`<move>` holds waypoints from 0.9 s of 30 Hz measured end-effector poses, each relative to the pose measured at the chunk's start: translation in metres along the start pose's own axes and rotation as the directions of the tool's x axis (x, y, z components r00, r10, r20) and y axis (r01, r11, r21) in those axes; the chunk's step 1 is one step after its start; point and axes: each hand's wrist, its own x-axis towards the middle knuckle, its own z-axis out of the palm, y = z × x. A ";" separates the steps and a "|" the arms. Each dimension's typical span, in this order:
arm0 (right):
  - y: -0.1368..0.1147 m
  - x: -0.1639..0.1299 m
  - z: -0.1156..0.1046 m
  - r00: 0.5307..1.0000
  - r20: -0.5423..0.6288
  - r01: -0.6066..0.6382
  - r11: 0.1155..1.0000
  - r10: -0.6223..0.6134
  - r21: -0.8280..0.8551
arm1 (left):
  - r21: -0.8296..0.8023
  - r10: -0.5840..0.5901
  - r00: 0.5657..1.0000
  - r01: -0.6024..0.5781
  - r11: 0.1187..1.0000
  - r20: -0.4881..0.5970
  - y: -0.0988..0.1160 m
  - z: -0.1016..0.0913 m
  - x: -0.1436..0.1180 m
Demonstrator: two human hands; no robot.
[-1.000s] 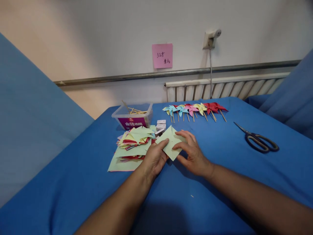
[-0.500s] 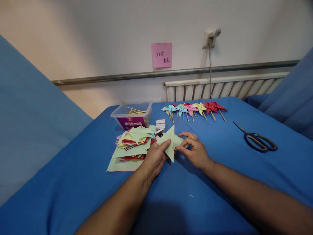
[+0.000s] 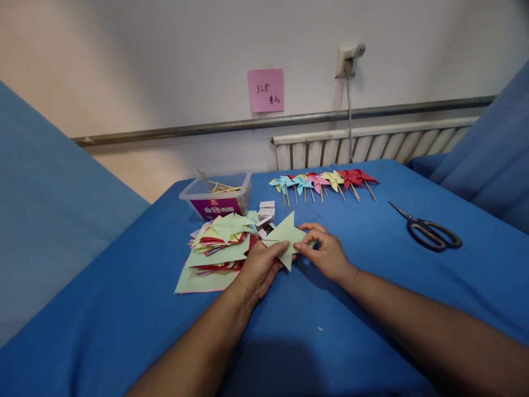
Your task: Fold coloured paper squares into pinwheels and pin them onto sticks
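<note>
A pale green paper pinwheel blank (image 3: pixel 286 229), cut into pointed flaps, is held up above the table between both hands. My left hand (image 3: pixel 264 266) is closed on its left side, thumb on top near the middle and fingers underneath. At the right side, my right hand (image 3: pixel 324 249) pinches a flap of the paper between thumb and fingers, close to the centre. The fingers below the paper are partly hidden. Just behind the left hand lies a small open box (image 3: pixel 265 225), and left of it a stack of coloured cut paper (image 3: pixel 225 234).
A clear plastic tub (image 3: pixel 215 194) with wooden sticks stands at the back left. Several finished pinwheels (image 3: pixel 322 182) lie in a row at the back. Black-handled scissors (image 3: pixel 430 229) lie at the right on the blue cloth (image 3: pixel 372 342). Small white boxes (image 3: pixel 266 208) sit behind my hands.
My right thumb has moved inward toward the paper's centre, bringing the pinched right flap with it. My left hand keeps its hold. The whole view has shifted slightly.
</note>
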 end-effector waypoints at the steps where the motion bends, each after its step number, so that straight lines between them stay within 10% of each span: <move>1: 0.000 0.000 0.000 1.000 0.000 0.001 1.000 -0.001 0.003 | 0.003 0.000 1.000 0.000 1.000 0.006 0.000 0.000 0.000; 27: -0.003 -0.001 0.000 1.000 0.029 -0.009 0.999 0.010 -0.032 | -0.008 0.006 0.999 -0.006 1.000 0.036 -0.003 0.002 0.001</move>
